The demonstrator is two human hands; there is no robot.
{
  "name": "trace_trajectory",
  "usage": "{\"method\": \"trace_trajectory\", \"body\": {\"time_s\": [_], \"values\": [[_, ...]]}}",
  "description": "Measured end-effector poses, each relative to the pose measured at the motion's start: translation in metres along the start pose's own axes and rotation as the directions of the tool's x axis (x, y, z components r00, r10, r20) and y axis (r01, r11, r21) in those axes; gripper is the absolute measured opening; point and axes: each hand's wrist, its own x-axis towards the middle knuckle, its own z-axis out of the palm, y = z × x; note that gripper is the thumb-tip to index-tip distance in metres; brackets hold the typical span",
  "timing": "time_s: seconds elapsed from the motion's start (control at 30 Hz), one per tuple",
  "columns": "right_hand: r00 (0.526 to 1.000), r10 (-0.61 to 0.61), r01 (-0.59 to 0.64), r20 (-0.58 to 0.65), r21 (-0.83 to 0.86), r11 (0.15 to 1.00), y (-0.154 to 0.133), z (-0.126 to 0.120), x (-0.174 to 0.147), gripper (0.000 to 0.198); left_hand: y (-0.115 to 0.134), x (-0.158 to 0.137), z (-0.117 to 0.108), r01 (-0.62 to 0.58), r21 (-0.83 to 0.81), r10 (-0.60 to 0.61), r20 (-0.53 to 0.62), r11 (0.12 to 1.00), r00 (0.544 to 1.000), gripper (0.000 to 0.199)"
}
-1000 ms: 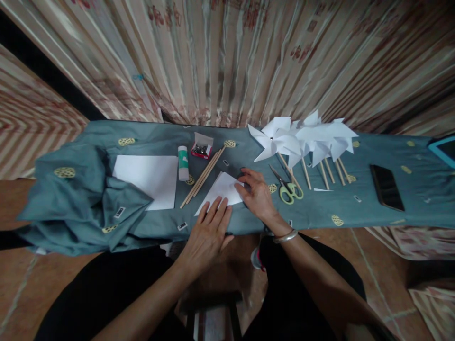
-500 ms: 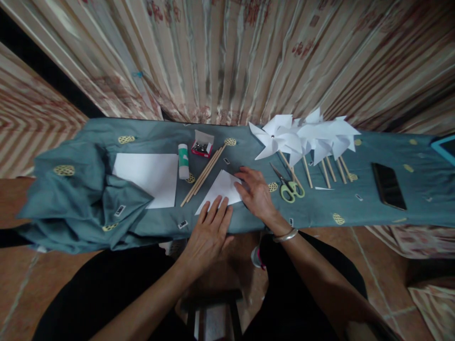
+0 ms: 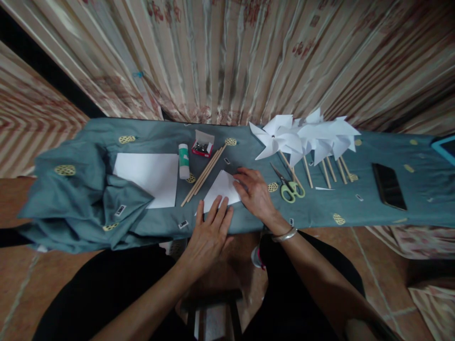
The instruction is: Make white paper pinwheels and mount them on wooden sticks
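A folded piece of white paper lies on the cloth in front of me, one corner pointing away. My left hand rests flat along its near edge, fingers spread and pressing down. At the paper's right corner is my right hand, thumb and fingers apart and slightly bent, covering that corner. Just left of the paper lie several thin wooden sticks. Green-handled scissors lie to the right of my right hand.
A glue stick, an open box of pins and white paper sheets lie left. Finished paper pinwheels on sticks overlap at back right. A phone lies farther right. Bunched cloth covers the left end.
My left index finger has shifted left along the paper's near edge, widening the spread. The right hand has slid slightly left over the corner. The paper stays in place.
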Motion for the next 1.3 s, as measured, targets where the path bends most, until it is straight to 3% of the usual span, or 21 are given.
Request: {"method": "trace_trajectory", "body": {"time_s": [0.43,0.67,0.83,1.03,1.2,1.3], "values": [[0.999,-0.034,0.035,0.02,-0.046,0.998,-0.003,0.002,0.001,0.033,0.001,-0.002,0.003,0.013,0.003,-0.013,0.016,1.0,1.0,0.061],[0.997,-0.072,0.078,0.038,-0.178,0.981,-0.006,0.003,0.0,0.033,0.002,-0.003,0.002,0.011,0.023,-0.012,0.039,1.0,0.999,0.062],[0.996,-0.093,0.094,0.016,-0.205,0.974,-0.016,-0.001,-0.015,0.053,0.002,-0.001,0.002,0.016,0.037,-0.018,0.067,0.999,0.998,0.065],[1.0,-0.007,0.006,-0.004,-0.234,0.972,-0.018,-0.002,-0.035,0.061,0.003,0.002,0.001,0.016,0.07,-0.022,0.098,0.997,0.995,0.058],[0.986,0.104,-0.145,-0.134,-0.356,0.923,0.018,-0.014,-0.038,0.054,-0.002,-0.001,0.002,-0.006,0.094,-0.001,0.072,0.996,0.997,0.058],[0.98,0.152,-0.193,-0.129,-0.428,0.883,0.033,-0.021,-0.039,0.051,-0.008,-0.014,0.002,-0.017,0.108,0.012,0.043,0.994,0.999,0.059]]}}
